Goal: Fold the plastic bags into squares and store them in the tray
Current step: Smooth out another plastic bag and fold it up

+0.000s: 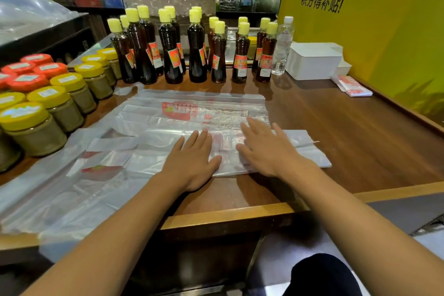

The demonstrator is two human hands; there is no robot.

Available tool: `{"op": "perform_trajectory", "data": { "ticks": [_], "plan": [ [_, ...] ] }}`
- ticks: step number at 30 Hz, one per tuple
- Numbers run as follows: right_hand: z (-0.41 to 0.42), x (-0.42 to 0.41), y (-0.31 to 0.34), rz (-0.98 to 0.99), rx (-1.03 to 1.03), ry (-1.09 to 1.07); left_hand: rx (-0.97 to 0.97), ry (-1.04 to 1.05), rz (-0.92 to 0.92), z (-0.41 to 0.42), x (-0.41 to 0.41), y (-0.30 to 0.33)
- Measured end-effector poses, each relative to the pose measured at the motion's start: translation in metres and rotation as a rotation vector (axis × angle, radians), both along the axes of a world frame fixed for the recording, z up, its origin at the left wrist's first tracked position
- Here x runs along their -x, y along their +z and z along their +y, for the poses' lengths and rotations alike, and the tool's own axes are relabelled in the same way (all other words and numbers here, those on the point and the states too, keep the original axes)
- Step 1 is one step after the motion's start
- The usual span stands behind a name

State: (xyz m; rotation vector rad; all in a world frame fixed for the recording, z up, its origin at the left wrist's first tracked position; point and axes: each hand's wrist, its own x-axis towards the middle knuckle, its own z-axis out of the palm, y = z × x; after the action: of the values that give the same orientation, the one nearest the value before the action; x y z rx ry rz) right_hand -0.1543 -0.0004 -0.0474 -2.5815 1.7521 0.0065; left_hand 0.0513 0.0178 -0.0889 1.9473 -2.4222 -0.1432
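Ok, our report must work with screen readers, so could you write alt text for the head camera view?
Both hands, left hand and right hand, press flat on a folded plastic bag on a wooden counter. More loose bags spread to the left, jars and dark bottles stand behind, and a white tray sits far right.

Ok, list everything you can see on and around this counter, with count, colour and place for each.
Plastic bags: several, clear with red print, spread flat mid-counter.
Dark bottles: over a dozen, yellow caps, back row.
Jars: many, yellow or red lids, left side.
Water bottle: one, clear, right of the dark bottles.
White tray: one, back right.
Folded bags: small stack, white and red, beside the tray.
Counter: brown wood.
Left hand: flat on a bag.
Right hand: flat on the same bag.
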Motion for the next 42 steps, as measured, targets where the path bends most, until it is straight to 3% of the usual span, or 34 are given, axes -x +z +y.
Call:
{"op": "perform_trajectory", "data": {
  "ticks": [4,9,21,25,31,36,42],
  "plan": [
    [-0.013,-0.04,-0.023,-0.057,-0.113,0.007,-0.009,0.012,0.009,0.003,0.002,0.004],
    [-0.02,-0.036,-0.036,-0.076,-0.065,-0.013,-0.015,0.09,0.173,-0.01,-0.013,0.006],
    [-0.017,-0.037,-0.045,-0.096,-0.052,-0.052,-0.018,0.286,0.049,-0.012,-0.101,0.002],
    [-0.014,-0.041,-0.042,-0.105,-0.078,-0.069,-0.042,0.241,0.009,-0.014,-0.067,0.021],
    [-0.015,-0.037,-0.041,-0.132,-0.071,-0.062,0.048,-0.004,0.124,-0.018,0.012,0.006],
    [-0.021,-0.016,-0.039,-0.132,-0.09,-0.103,0.048,0.056,0.103,-0.018,0.007,-0.003],
    [-0.028,0.082,-0.033,-0.059,-0.063,-0.245,0.036,0.087,0.078,-0.019,0.003,-0.003]
  ]
}}
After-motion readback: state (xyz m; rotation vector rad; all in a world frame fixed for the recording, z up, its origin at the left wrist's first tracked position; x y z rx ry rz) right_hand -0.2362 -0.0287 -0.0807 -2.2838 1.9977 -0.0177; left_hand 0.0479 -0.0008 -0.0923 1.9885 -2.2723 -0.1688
